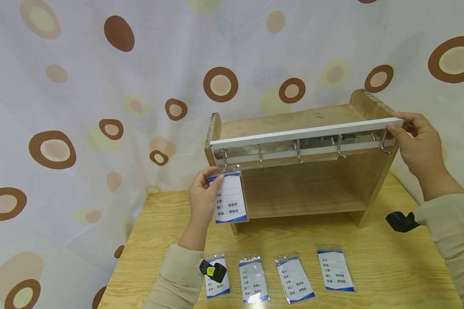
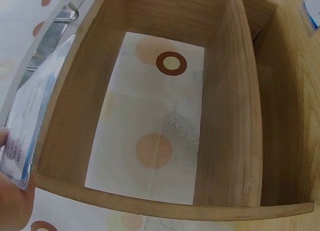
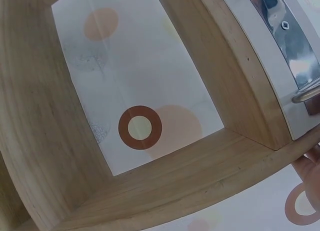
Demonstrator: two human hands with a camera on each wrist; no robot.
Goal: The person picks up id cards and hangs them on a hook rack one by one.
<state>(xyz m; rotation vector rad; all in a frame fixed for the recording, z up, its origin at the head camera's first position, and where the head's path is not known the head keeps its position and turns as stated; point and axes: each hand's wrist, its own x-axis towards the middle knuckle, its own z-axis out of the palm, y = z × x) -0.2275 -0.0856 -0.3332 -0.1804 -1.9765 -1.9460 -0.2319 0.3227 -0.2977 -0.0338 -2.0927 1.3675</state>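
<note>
My left hand (image 1: 204, 195) pinches a clear-sleeved ID badge (image 1: 232, 198) by its upper left side. The badge's slotted top edge is just below the leftmost hook (image 1: 224, 157) of a metal hook rail (image 1: 280, 150); whether they touch I cannot tell. In the left wrist view, the badge (image 2: 31, 108) stands beside the front edge of a wooden shelf (image 2: 235, 106). My right hand (image 1: 423, 146) holds the right end of the rail's white backing board, thumb in front, other fingers behind. Only part of the right hand (image 3: 309, 176) shows in the right wrist view.
Several more badges, such as the rightmost badge (image 1: 335, 269), lie in a row on the wooden table (image 1: 147, 253) before the shelf. A spotted cloth (image 1: 100, 98) hangs behind. Black wrist devices sit on both sleeves, including the left device (image 1: 213, 271).
</note>
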